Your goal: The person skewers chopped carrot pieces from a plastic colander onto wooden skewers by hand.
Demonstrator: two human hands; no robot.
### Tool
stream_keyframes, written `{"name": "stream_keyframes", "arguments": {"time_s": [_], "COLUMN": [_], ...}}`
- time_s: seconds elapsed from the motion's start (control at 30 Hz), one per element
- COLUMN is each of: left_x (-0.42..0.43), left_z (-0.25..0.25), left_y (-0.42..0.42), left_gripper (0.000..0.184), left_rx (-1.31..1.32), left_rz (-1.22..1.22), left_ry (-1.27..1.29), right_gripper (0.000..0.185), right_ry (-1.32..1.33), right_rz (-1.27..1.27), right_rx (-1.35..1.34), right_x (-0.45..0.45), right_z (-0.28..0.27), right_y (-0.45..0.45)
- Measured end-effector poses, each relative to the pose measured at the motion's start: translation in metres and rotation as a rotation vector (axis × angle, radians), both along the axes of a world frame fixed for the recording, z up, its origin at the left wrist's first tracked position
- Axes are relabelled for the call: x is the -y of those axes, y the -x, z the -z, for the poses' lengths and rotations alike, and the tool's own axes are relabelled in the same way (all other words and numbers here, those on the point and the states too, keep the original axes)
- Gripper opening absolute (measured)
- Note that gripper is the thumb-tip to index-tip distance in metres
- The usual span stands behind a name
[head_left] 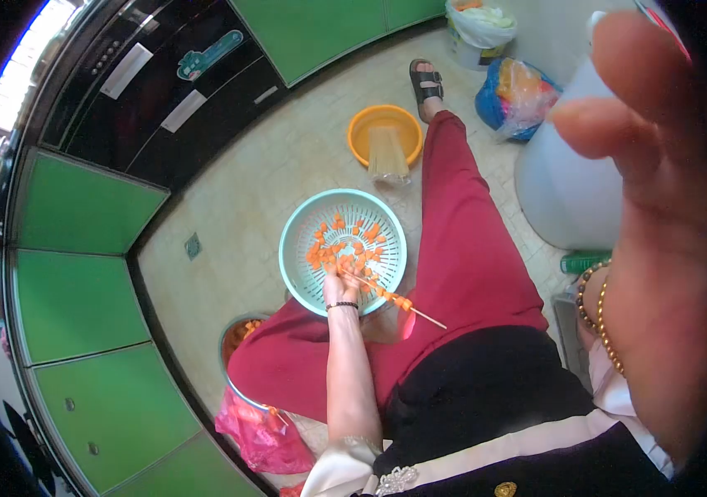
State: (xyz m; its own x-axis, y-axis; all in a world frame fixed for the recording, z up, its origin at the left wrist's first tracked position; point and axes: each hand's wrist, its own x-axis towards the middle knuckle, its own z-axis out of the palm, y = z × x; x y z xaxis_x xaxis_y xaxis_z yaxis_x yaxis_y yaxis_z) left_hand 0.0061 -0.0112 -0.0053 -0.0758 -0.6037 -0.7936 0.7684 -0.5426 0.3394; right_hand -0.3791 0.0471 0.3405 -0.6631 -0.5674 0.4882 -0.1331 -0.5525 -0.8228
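My left hand is over the near side of a pale green colander, its fingers closed on a thin wooden skewer. Orange cubes, which look like carrot, are threaded along the skewer, whose bare end points toward my lap. More loose orange cubes lie scattered in the colander. Close to the camera, my right hand is raised at the right edge, large and partly in shadow. Its thumb and a finger are apart, with nothing visible between them.
A yellow basin holds a plastic-wrapped bundle of sticks. Left of my leg stand a metal bowl of orange pieces and a pink bag. A white bucket, a blue bag and a lined bin are at right. Green cabinets line the left.
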Motion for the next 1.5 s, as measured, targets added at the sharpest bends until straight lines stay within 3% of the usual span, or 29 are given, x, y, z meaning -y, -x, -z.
{"name": "stream_keyframes", "arguments": {"time_s": [0.27,0.53,0.97,1.5], "left_x": [0.019,0.032,0.033,0.027], "left_z": [0.024,0.034,0.039,0.033], "left_y": [-0.020,-0.030,-0.027,-0.021], "left_gripper": [0.022,0.029,0.028,0.029], "left_rx": [0.123,0.124,0.129,0.107], "left_rz": [-0.171,-0.143,-0.113,-0.123], "left_ry": [-0.062,-0.018,-0.037,-0.025], "right_gripper": [0.063,0.060,0.055,0.049], "right_ry": [0.019,0.095,-0.011,0.015], "right_rz": [0.019,-0.190,-0.356,-0.382], "right_rx": [-0.084,-0.466,-0.794,-0.879], "right_x": [-0.002,-0.023,-0.007,0.006], "right_z": [-0.017,-0.060,-0.030,-0.029], "right_y": [-0.001,-0.098,-0.149,-0.135]}}
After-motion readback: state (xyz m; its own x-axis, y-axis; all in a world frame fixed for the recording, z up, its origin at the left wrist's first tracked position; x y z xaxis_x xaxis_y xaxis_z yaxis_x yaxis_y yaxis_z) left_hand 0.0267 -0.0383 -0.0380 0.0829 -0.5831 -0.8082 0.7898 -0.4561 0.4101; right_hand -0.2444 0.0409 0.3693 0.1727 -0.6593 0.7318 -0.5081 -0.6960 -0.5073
